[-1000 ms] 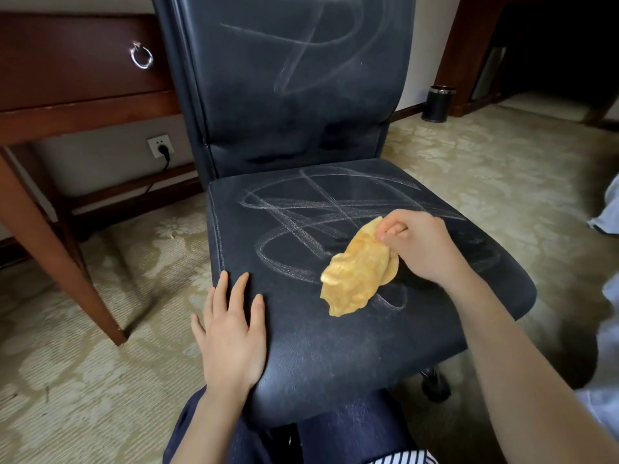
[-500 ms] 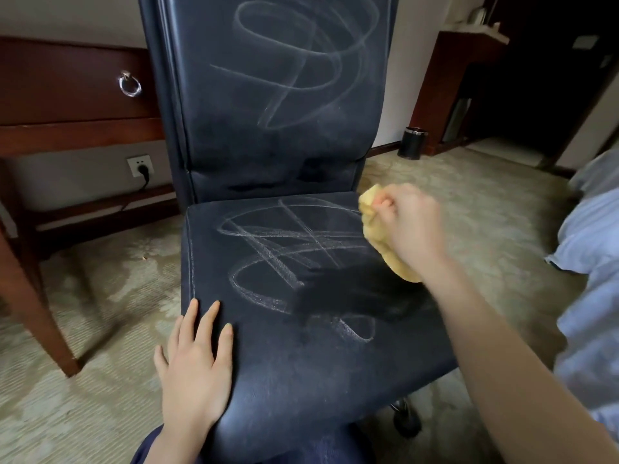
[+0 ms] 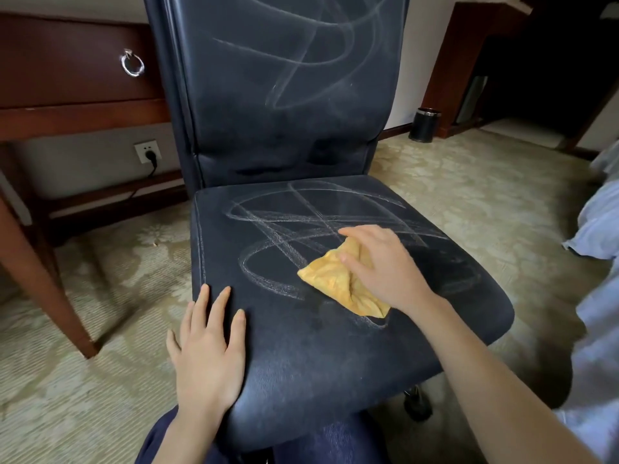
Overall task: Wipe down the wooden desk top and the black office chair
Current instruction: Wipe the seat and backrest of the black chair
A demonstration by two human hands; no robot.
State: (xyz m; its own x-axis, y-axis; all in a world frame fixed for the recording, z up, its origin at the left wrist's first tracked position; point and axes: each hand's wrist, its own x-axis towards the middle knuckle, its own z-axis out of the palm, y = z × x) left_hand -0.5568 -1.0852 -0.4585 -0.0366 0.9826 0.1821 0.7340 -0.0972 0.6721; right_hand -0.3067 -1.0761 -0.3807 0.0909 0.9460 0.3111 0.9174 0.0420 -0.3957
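The black office chair (image 3: 301,356) stands in front of me, its seat and backrest scrawled with white chalk-like lines. My right hand (image 3: 382,266) presses a crumpled yellow cloth (image 3: 335,283) flat on the middle of the seat, over the marks. My left hand (image 3: 207,349) lies flat with fingers spread on the seat's front left corner, holding nothing. The wooden desk (image 3: 67,82) shows only its drawer front and a leg at the left; its top is out of view.
A desk leg (image 3: 43,286) slants down to the patterned carpet at the left. A wall socket (image 3: 147,152) with a plug sits under the desk. A small black bin (image 3: 423,123) stands at the back right. Pale bedding (image 3: 596,229) lies at the right edge.
My right hand has brought the cloth from the seat's right rear edge back down onto the middle of the seat. The left hand has stayed on the front left corner.
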